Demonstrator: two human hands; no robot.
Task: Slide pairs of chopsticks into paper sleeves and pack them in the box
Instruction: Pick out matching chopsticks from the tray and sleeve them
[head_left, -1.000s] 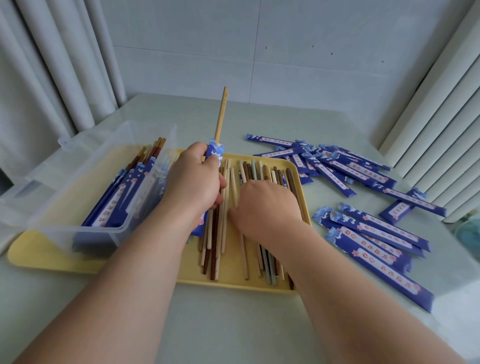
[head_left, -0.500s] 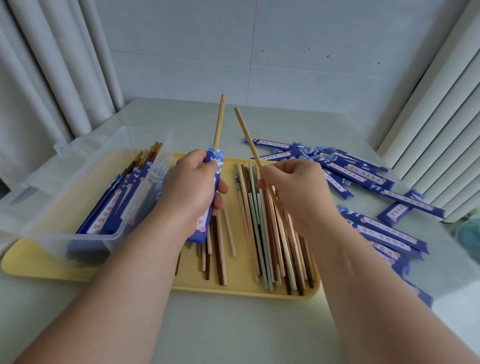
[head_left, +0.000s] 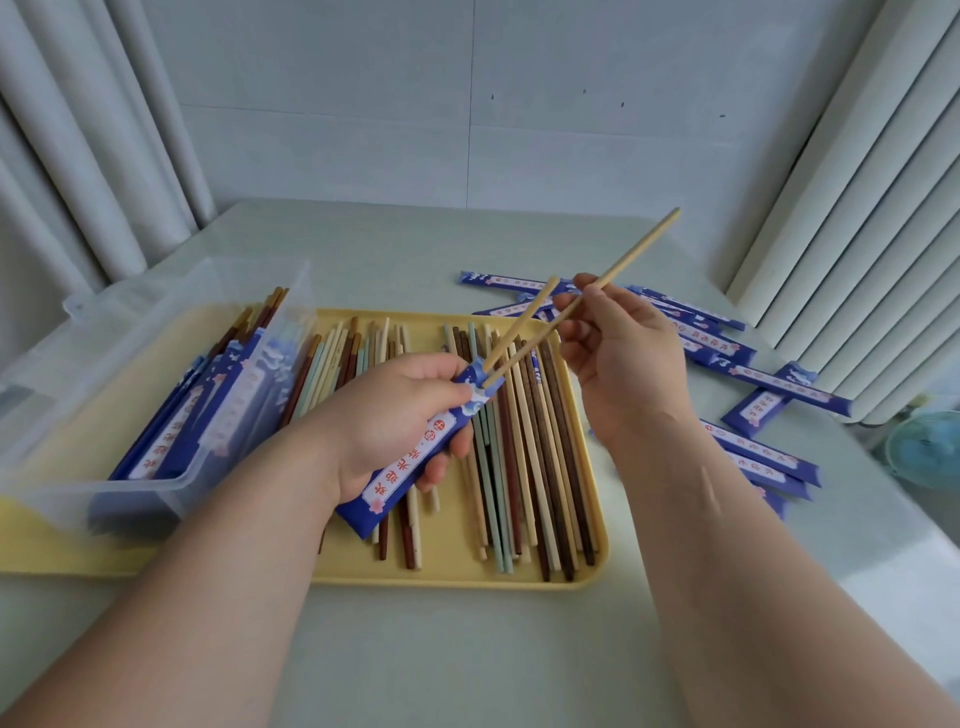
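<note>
A paper sleeve (head_left: 410, 462) is gripped in the left hand (head_left: 384, 415) above the yellow tray (head_left: 592, 566), its open end turned toward the right hand (head_left: 628, 374). One chopstick (head_left: 522, 322) is stuck partway in. A second chopstick (head_left: 644, 241) is pinched by the right hand, slanted up and right, its low tip at the opening. The box (head_left: 104, 364) is set to the left, on a pale table (head_left: 467, 665).

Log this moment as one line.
left hand: grips sleeve | right hand: pinches second chopstick, tip at sleeve mouth | first chopstick: partly sleeved
</note>
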